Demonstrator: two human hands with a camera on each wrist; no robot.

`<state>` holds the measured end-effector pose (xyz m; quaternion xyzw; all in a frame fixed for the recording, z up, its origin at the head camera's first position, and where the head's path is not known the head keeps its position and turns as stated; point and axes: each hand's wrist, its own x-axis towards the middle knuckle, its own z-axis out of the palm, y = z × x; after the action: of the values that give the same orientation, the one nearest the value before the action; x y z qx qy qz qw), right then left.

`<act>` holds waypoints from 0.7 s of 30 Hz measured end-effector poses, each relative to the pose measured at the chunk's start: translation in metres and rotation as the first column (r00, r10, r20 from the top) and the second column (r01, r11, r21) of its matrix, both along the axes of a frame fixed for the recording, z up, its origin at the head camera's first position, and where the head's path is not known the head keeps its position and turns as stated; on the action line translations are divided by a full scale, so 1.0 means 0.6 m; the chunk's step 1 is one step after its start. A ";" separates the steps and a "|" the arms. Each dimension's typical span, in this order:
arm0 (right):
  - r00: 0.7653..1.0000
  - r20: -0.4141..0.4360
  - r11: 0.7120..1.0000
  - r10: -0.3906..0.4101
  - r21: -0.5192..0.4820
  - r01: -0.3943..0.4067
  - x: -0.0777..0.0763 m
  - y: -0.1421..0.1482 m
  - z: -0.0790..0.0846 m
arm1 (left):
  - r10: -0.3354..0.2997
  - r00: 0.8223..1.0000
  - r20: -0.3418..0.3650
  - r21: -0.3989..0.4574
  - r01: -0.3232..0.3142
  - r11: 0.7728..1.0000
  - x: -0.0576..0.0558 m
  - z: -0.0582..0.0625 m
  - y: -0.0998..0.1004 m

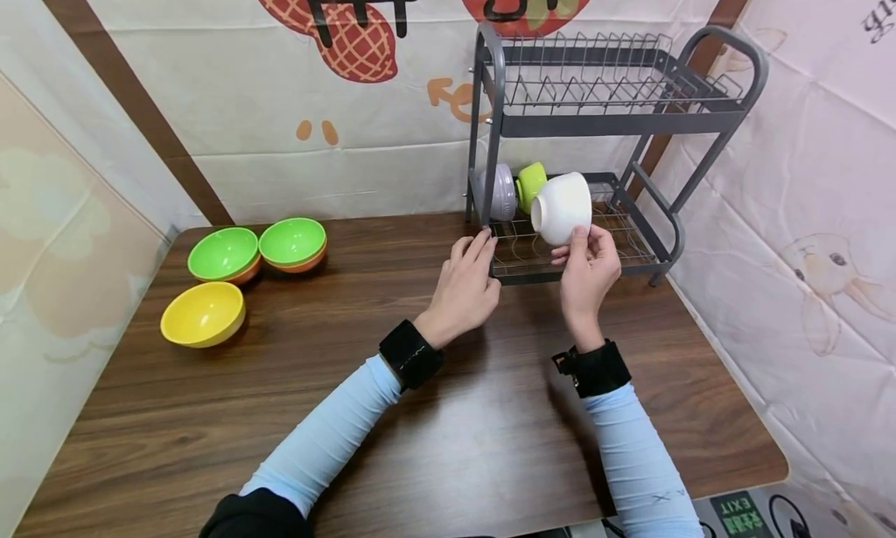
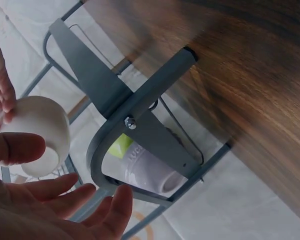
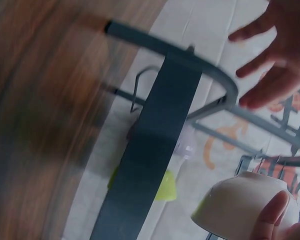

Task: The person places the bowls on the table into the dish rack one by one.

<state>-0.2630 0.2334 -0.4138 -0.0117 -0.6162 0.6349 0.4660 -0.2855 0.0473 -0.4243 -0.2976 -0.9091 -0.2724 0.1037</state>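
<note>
A white bowl (image 1: 562, 208) is tilted on its side at the front of the rack's lower tier, and my right hand (image 1: 590, 272) grips it by the rim, thumb outside. My left hand (image 1: 467, 285) is at the rack's front left post, fingers extended and holding nothing; the left wrist view shows its fingers spread near the bowl. Behind the white bowl, a green bowl (image 1: 532, 185) and a lavender bowl (image 1: 502, 192) stand on edge in the lower tier of the grey dish rack (image 1: 623, 124).
On the wooden table (image 1: 336, 351), two green bowls (image 1: 224, 253), each with an orange one beneath, stand at the left beside a yellow bowl (image 1: 203, 314). The rack's upper wire tier (image 1: 588, 95) overhangs the lower one. Printed cloth walls (image 1: 392, 165) border the table.
</note>
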 end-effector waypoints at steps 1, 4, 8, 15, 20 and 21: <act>1.000 0.006 1.000 -0.007 -0.003 0.007 -0.008 0.007 0.002 | 0.001 1.000 0.001 -0.004 -0.001 1.000 0.000 0.000 0.001; 0.998 0.052 0.999 -0.034 -0.024 0.035 -0.032 0.028 0.010 | 0.012 1.000 -0.006 -0.018 -0.012 1.000 0.001 -0.002 0.003; 0.982 0.163 0.995 -0.095 -0.022 0.099 -0.065 0.056 0.025 | 0.027 0.999 -0.027 -0.043 -0.028 0.999 0.002 -0.005 0.004; 0.950 0.295 0.994 -0.107 -0.002 0.112 -0.115 0.094 0.050 | 0.029 0.998 -0.062 -0.074 -0.034 0.997 0.000 -0.007 0.000; 0.935 0.353 0.992 -0.023 -0.105 0.064 -0.146 0.109 0.061 | 0.026 0.998 -0.062 -0.088 -0.031 0.996 0.001 -0.006 -0.001; 0.929 0.371 0.991 -0.012 -0.118 0.060 -0.153 0.113 0.062 | 0.025 0.998 -0.064 -0.090 -0.031 0.995 0.001 -0.007 -0.001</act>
<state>-0.3546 0.3010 -0.3769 -0.1720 -0.6505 0.6507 0.3518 -0.2850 0.0467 -0.4282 -0.2975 -0.9209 -0.2200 0.1224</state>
